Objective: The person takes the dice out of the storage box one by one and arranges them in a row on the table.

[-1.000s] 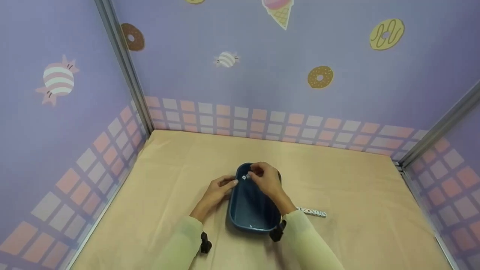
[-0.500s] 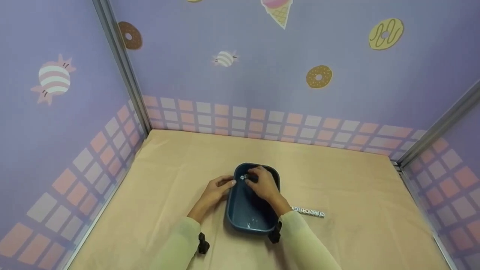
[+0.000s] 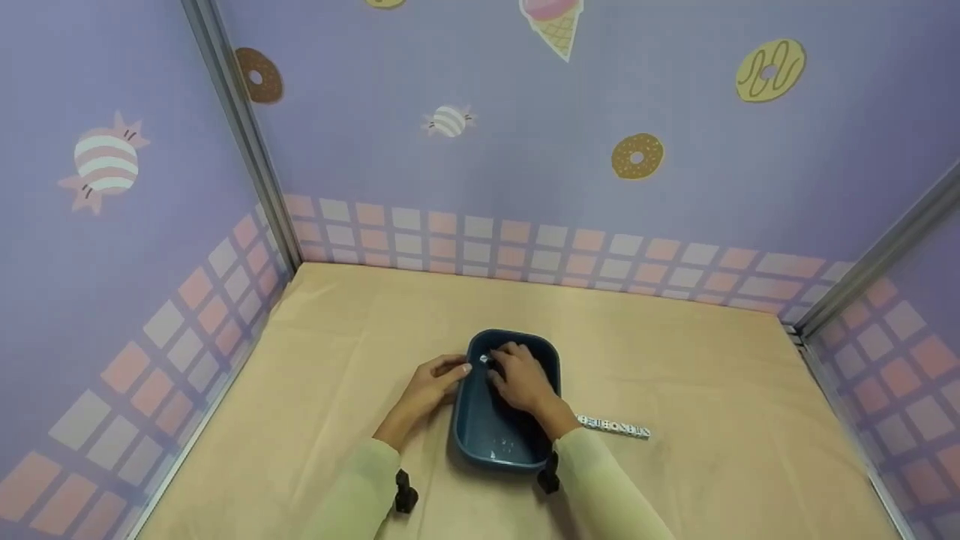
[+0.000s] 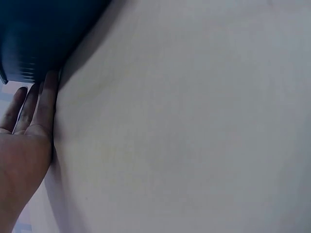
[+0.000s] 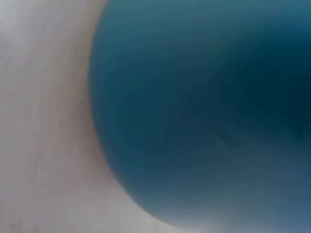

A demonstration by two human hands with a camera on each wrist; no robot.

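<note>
A dark blue oblong bin [image 3: 491, 420] stands in the middle of the table. My left hand [image 3: 431, 390] is at its left side, thumb at the rim; in the left wrist view, the straight fingers [image 4: 47, 99] touch the outer wall. Inside the bin's far end, my right hand [image 3: 521, 379] reaches down with bent fingers. Close to its fingertips lies a small white cube [image 3: 484, 359] with dark marks, like a die. What sits between those fingertips is hidden. A row of similar cubes [image 3: 615, 427] lies on the table, its left end covered by my right wrist.
A beige cloth [image 3: 360, 322] covers the table. Lilac walls [image 3: 525, 165] with printed sweets enclose it at the back and both sides. Black wrist-camera mounts [image 3: 406, 491] sit on both sleeves. The right wrist view shows only blurred bin wall [image 5: 170, 121] and cloth.
My right hand has moved down into the bin, and its fingers are lower beside the small white cube. My left hand stays at the bin's left side.
</note>
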